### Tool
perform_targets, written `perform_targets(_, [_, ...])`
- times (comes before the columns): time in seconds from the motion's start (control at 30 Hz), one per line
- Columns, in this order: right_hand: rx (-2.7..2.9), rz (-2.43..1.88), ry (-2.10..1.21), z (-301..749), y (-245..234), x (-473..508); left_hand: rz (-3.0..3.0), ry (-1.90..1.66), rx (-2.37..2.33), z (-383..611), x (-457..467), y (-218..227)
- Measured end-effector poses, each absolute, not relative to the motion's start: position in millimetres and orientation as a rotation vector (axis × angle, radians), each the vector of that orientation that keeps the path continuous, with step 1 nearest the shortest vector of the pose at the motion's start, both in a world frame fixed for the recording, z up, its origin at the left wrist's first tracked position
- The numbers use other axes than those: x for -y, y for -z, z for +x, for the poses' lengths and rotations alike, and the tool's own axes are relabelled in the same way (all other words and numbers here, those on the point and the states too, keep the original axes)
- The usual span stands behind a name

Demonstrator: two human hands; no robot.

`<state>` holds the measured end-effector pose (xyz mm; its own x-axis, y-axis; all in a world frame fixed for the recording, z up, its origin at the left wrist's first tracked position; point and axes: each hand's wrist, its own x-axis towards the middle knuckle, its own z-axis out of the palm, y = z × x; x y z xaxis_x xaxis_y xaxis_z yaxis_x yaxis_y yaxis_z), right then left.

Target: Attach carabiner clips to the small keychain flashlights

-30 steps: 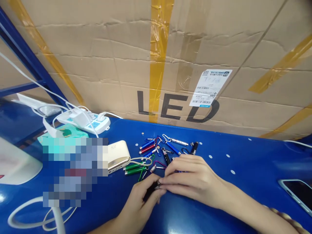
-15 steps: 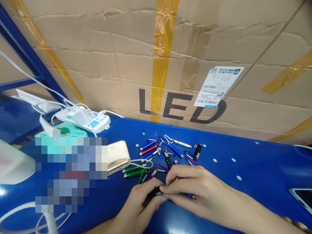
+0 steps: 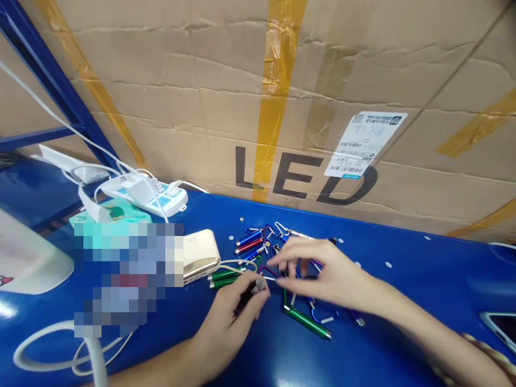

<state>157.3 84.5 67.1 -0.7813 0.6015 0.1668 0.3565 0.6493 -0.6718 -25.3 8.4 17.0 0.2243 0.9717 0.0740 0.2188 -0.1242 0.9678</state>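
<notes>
My left hand (image 3: pixel 226 325) is closed around a black keychain flashlight (image 3: pixel 244 299), its silvery end showing by the thumb; most of its body is hidden in the palm. Over the heap of keychain flashlights, my right hand (image 3: pixel 322 269) hovers with fingers apart and nothing visibly held. Its fingertips are nearest a purple carabiner clip (image 3: pixel 264 270). Below that hand lies a green flashlight (image 3: pixel 309 322). Left of it are a red flashlight (image 3: pixel 248 246), a blue flashlight (image 3: pixel 249 237) and another green one (image 3: pixel 226 274). Parts of the heap are covered by my right hand.
A cream power bank (image 3: pixel 201 250) with a cable sits left of the heap, beside a blurred-out patch. Behind are a white power strip (image 3: pixel 175 203) and a green tissue pack (image 3: pixel 137 210). A large cardboard box (image 3: pixel 201 134) backs the blue table (image 3: pixel 403 344). A phone (image 3: pixel 503 328) lies right.
My right hand has let go of the flashlight end at my left hand and moved up over the heap, its fingers spreading. The left hand keeps its hold.
</notes>
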Motion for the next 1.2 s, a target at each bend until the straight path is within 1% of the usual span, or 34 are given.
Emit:
perform_targets(0.1, [2.56, -0.968, -0.479, 159, -46, -105, 1.521, -1.045, -1.205, -27, -12, -19])
perform_targets(0.13, [2.597, -1.002, -0.414, 159, -39, -110, 1.519, -1.053, -1.211, -28, -13, -19])
perform_targets(0.23, [2.599, -1.091, -0.363, 158, -22, -115, 1.529, -1.052, -1.206, -28, -12, -20])
perform_targets(0.43, [2.46, -1.112, -0.4, 152, -8, -114, 1.644, -0.98, -1.146, -27, -5, -15])
perform_targets(0.67, [2.369, -1.07, -0.485, 149, -6, -113, 1.696, -0.944, -1.162, -29, -5, -14])
perform_targets(0.87, [2.347, -1.093, -0.349, 151, -7, -111, 1.704, -0.946, -1.19, -30, -9, -12])
perform_targets(0.97, [2.382, -1.065, -0.333, 152, -6, -112, 1.707, -0.945, -1.191, -30, -9, -12])
perform_targets(1.2, [2.373, -1.058, -0.502, 151, -6, -113, 1.685, -0.935, -1.19, -30, -11, -12])
